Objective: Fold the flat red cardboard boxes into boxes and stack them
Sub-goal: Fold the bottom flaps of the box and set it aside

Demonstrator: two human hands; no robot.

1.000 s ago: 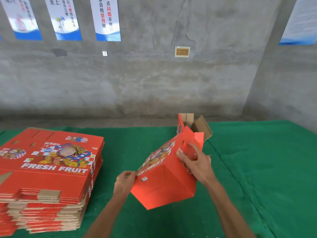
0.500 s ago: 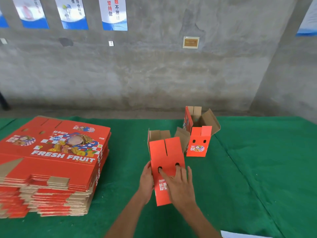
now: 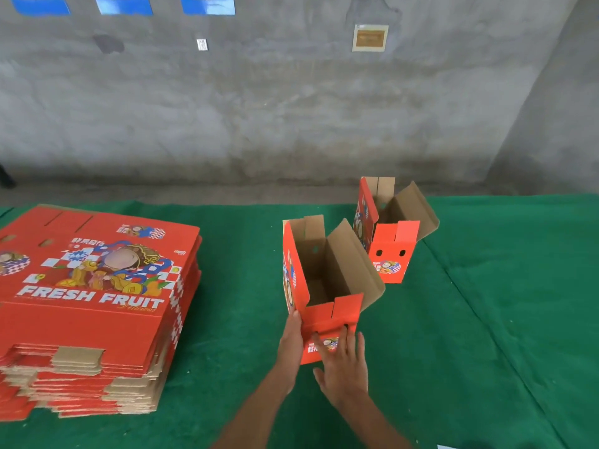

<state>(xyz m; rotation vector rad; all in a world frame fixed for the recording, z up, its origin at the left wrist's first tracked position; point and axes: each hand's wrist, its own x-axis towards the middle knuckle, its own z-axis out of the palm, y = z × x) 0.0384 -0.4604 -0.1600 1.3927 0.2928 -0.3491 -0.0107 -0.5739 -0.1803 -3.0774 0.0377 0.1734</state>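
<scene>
A folded red box [image 3: 324, 280] stands upright on the green table [image 3: 486, 319], its top open and brown flaps raised. My left hand [image 3: 291, 341] lies flat against its left near corner. My right hand [image 3: 343, 361] rests with straight fingers on its near end panel. A second folded red box [image 3: 389, 251] stands just behind it to the right, also open at the top. A tall stack of flat red boxes [image 3: 94, 296] printed "FRESH FRUIT" lies at the left.
A grey concrete wall [image 3: 291, 108] rises behind the table, with posters and a small plaque. A seam in the green cloth [image 3: 479, 319] runs diagonally at the right. A white scrap [image 3: 447, 446] shows at the bottom edge.
The box went from tilted in both hands to standing upright on the table. It was pushed away toward the other box. My view moved closer and lower.
</scene>
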